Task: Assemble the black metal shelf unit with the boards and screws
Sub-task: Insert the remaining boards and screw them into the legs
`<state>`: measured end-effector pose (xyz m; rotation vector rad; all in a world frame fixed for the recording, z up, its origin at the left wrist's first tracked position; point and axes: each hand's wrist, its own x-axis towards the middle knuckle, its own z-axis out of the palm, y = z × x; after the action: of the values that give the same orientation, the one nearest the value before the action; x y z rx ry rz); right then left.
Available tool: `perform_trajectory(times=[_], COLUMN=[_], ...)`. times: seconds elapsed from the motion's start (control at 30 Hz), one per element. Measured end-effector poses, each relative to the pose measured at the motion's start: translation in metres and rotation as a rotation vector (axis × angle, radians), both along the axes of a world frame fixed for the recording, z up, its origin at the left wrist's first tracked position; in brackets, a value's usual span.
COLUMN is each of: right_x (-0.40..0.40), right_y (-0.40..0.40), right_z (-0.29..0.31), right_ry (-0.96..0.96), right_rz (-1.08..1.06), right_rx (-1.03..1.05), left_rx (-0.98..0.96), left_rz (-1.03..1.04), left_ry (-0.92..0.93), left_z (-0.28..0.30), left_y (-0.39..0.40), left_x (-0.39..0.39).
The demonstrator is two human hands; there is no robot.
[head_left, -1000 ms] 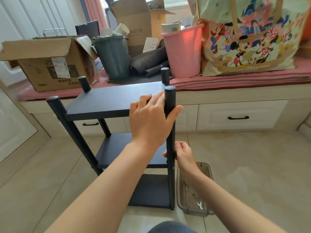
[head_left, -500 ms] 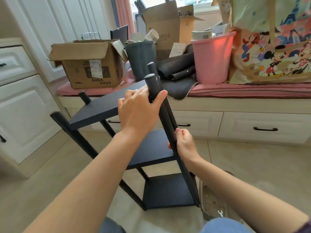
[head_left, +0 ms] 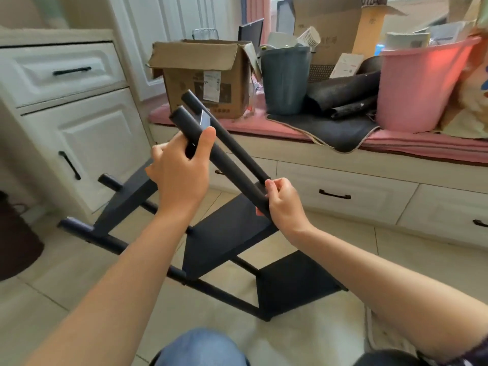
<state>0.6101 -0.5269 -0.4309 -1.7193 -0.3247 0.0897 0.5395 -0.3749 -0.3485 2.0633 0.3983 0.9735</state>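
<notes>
Hands (head_left: 182, 173) (head_left: 284, 204) clamped on tilted shelf unit (head_left: 227, 233) post, grey bin (head_left: 285, 77) holding paper cups (head_left: 309, 37)

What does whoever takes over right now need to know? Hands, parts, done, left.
Left hand: grips the near round black metal post close to its top end.
Right hand: grips the same post lower down.
Black metal shelf unit: tipped hard over to the left, with one side frame low near the tiled floor. All three dark boards are fitted between the posts.
Done: frame and boards are together.
Left: cannot tell from this view which screws are in; check them, tighten if needed, then stand the unit upright.
</notes>
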Motion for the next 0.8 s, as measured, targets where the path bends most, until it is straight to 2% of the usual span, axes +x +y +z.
perform_trajectory(times=[0.13, 0.4, 0.6, 0.8], right_x=[-0.001, -0.001, -0.002, 0.008], right_y=[0.024, 0.052, 0.061, 0.053], right_z=[-0.004, -0.02, -0.058, -0.101], right_ry=[-0.029, -0.145, -0.139, -0.158], right_rz=[0.047, 0.134, 0.12, 0.124], right_rx=[-0.038, -0.142, -0.288, -0.404], left_rx=[-0.095, -0.275, -0.56, -0.756], left_rz=[0.007, -0.147, -0.16, -0.11], left_ry=[-0.024, -0.003, 0.12, 0.091], left_z=[-0.009, -0.047, -0.125, -0.208], left_y=[0.025, 0.081, 0.105, 0.092], left_x=[-0.018, -0.057, -0.083, -0.081])
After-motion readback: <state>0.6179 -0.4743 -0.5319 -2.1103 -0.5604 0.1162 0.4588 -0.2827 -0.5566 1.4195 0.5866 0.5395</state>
